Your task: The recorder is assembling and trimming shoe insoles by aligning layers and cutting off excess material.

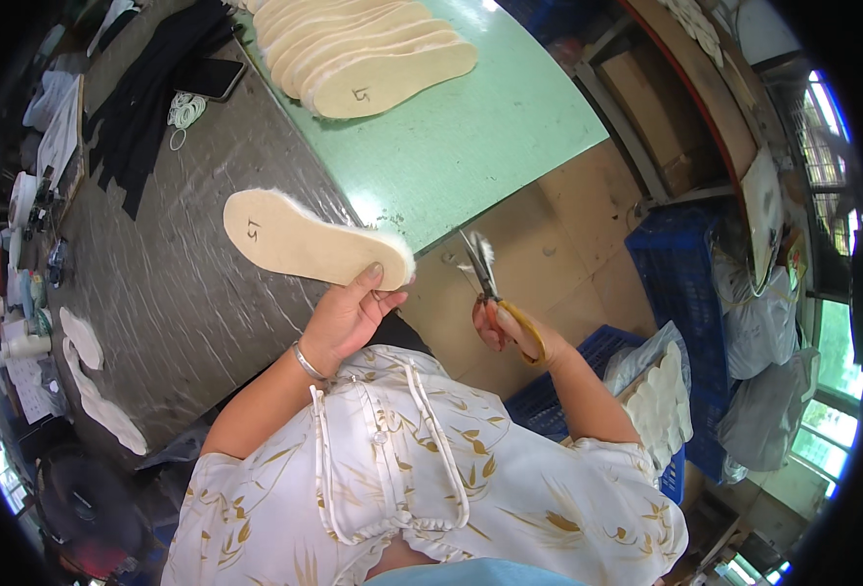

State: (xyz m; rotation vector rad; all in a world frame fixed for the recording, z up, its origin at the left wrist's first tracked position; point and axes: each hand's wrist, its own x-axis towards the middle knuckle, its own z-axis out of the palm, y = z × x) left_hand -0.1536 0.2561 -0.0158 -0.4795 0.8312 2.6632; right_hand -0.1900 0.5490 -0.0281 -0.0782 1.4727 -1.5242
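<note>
My left hand [351, 311] grips a beige insole [295, 237] by its heel end, holding it flat above the grey table edge; white fleece fringes the heel. To the right, my right hand [512, 330] holds orange-handled scissors [485, 275], blades pointing up with a tuft of white fluff on them. The scissors are a short gap from the insole, not touching it.
A stack of similar insoles [368, 51] lies on the green board [471, 137]. On the grey table [178, 293] are black fabric pieces [148, 88], a phone [212, 78], white rubber bands [185, 110]. Blue crates [680, 269] with white insoles [661, 400] stand on the floor.
</note>
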